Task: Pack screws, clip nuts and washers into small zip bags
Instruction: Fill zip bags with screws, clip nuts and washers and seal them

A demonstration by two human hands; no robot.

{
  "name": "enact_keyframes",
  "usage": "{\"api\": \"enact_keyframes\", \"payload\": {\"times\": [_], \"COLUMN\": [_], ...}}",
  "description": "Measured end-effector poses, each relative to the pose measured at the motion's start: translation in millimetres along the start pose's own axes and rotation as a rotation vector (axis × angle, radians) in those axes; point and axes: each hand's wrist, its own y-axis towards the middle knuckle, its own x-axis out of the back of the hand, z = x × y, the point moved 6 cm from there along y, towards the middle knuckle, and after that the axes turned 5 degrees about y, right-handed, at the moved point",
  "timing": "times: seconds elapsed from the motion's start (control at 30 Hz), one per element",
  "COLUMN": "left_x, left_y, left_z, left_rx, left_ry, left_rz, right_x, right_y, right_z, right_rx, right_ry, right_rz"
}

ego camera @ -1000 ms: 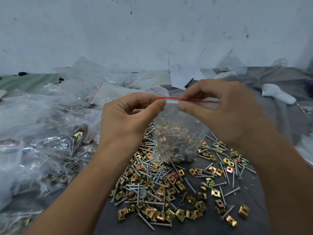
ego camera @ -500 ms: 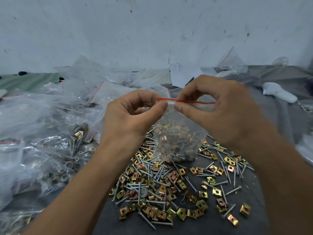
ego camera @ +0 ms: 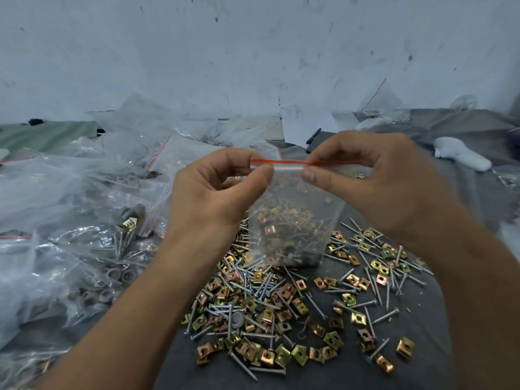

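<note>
A: Item one, the zip bag (ego camera: 292, 220)?
B: Hanging in the air above the table (ego camera: 351, 372), between both hands. Clear plastic with a red strip along the top. Screws and clip nuts are sitting in its lower half; its bottom edge is hanging just over the loose pile.

A: Left hand (ego camera: 213, 195)?
B: Pinching the bag's top edge at the left end, thumb in front and fingers curled behind.

A: Right hand (ego camera: 374, 181)?
B: Pinching the same edge further right, thumb in front, fingers curled over the strip. A short stretch of the seal is showing between the two thumbs.

A: Loose stock?
B: Screws (ego camera: 263, 288) and clip nuts (ego camera: 267, 357) are lying mixed in a heap on the grey table below the bag, spreading toward the right. One grey washer (ego camera: 237, 317) is lying in the middle of the heap.

A: Other stock?
B: Filled bags (ego camera: 84, 220) are piling up on the left of the table, some showing screws, a clip nut and grey washers through the plastic. More bags are lying further back, against the wall (ego camera: 253, 52).

A: Sundries?
B: A white object (ego camera: 461, 156) is lying far right on the table, well apart from the bag; what it is I cannot tell. Paper sheets (ego camera: 306, 128) are leaning at the wall behind the hands.
</note>
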Motion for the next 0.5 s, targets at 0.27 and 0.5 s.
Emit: {"api": "enact_keyframes", "payload": {"times": [0.27, 0.5], "left_x": [-3.1, 1.6], "left_y": [0.0, 0.8], "left_z": [1.7, 2.8], "left_rx": [0.011, 0.009], "left_ry": [-0.022, 0.031], "left_rz": [0.026, 0.008], "right_x": [4.0, 2.4], "right_y": [-1.6, -2.0], "right_z": [-3.0, -1.5], "right_rx": [0.022, 0.055], "right_ry": [0.024, 0.019], "right_rz": [-0.018, -0.024]}}
